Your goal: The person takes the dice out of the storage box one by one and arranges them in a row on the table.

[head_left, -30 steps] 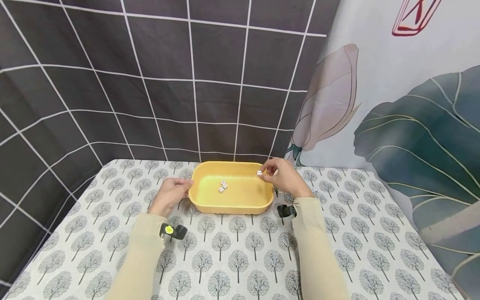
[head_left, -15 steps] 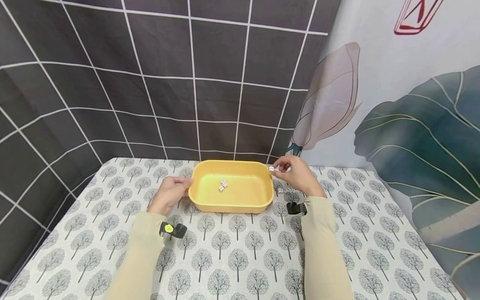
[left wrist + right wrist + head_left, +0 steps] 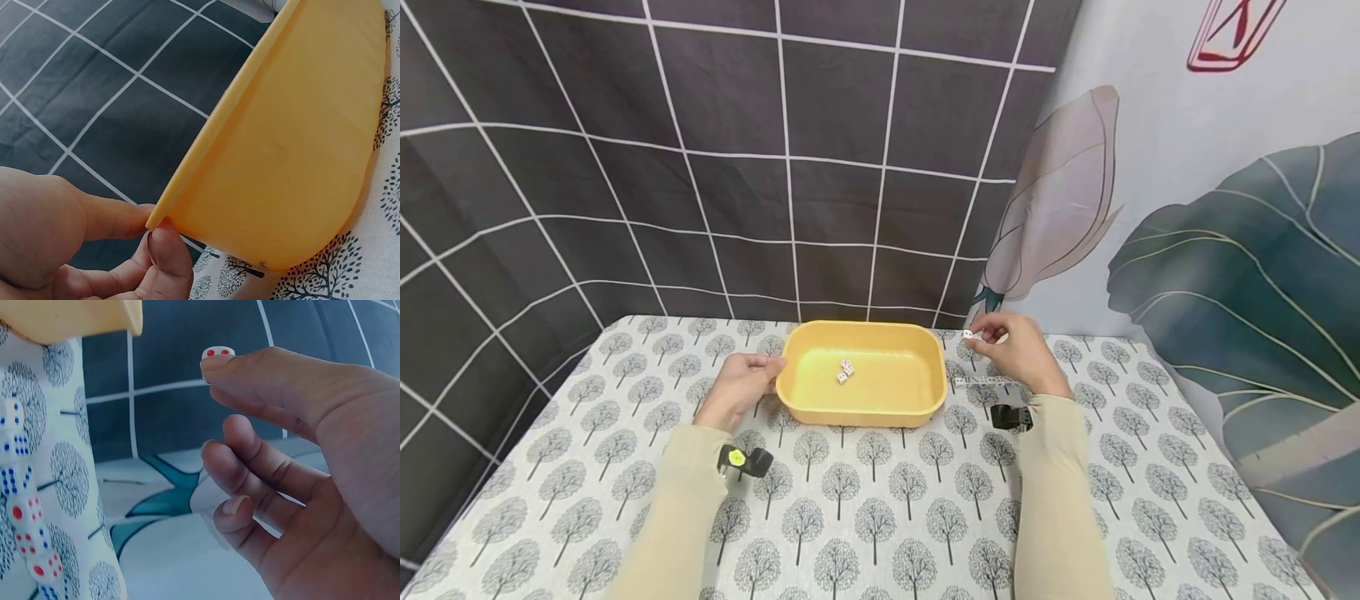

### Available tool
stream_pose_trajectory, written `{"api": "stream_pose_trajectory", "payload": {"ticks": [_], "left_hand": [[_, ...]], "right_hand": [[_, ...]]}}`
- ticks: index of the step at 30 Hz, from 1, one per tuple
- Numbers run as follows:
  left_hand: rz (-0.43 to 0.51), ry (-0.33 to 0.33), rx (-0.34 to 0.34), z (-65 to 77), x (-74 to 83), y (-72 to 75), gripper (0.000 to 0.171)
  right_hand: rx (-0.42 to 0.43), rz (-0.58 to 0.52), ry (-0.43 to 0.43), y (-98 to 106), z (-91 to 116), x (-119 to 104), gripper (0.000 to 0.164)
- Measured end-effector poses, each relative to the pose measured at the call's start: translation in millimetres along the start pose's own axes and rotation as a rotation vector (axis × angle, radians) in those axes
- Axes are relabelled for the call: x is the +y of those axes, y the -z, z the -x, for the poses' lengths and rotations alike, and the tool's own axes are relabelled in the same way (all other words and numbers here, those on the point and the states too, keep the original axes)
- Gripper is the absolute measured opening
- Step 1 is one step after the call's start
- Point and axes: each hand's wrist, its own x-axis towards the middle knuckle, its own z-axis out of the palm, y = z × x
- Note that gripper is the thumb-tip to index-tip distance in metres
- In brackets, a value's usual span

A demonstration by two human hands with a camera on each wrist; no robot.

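Observation:
A yellow plastic basin (image 3: 862, 414) stands on the tree-patterned cloth, with several white dice (image 3: 846, 372) close together on its floor, left of the middle. The left hand (image 3: 741, 388) pinches the basin's left rim between thumb and finger, as the left wrist view also shows. Right of the basin, raised above the cloth, the right hand (image 3: 1018, 354) pinches a single white die (image 3: 219, 351) between thumb and forefinger; red pips show on it. The other fingers of that hand curl loosely. Below it a row of dice (image 3: 985, 381) lies on the cloth, partly behind the hand.
In the right wrist view the row of dice (image 3: 25, 512) has red and blue pips and runs near the basin's right end. A dark gridded curtain (image 3: 722, 200) hangs behind the table (image 3: 872, 508). A lotus-print curtain (image 3: 1165, 208) closes the right side.
The right hand has moved right with its die, from over the basin's right rim to beyond it. More of the dice row shows. The left hand stays on the rim.

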Motion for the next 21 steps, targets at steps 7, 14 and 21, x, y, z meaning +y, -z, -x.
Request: {"api": "stream_pose_trajectory", "payload": {"ticks": [7,14,21], "left_hand": [[0.006,-0.005,0.0,-0.8,-0.5,0.1,0.039],[0.004,0.002,-0.003,-0.7,0.0,0.8,0.039],[0.012,0.001,-0.007,-0.8,0.1,0.6,0.039]], "right_hand": [[0.033,0.01,-0.04,8,6,10,0.02],[0.051,0.017,-0.076,15,13,21,0.021],[0.08,0.04,-0.112,23,20,35,0.021]]}}
